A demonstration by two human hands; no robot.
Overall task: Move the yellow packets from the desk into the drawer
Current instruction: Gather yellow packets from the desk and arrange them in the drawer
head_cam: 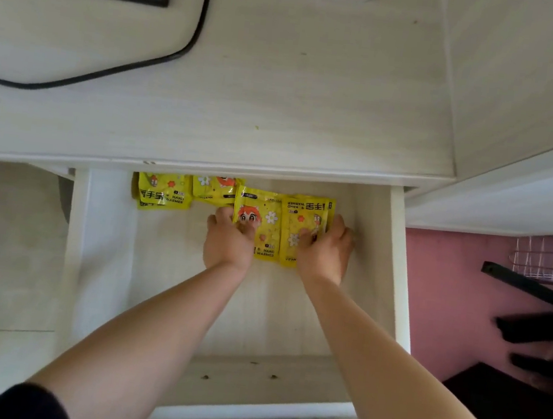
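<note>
Left hand [228, 240] and right hand [327, 249] pinch yellow packets [269, 222] reading "HAND WARMER", inside drawer [394, 274]

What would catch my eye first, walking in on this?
Bright yellow packets stand out in the pale open drawer, with more tucked at its back left. The left hand and right hand hold two side by side toward the back right.

text: "hand warmer" | on: yellow packets [270, 208] | where: drawer [394, 274]
</note>
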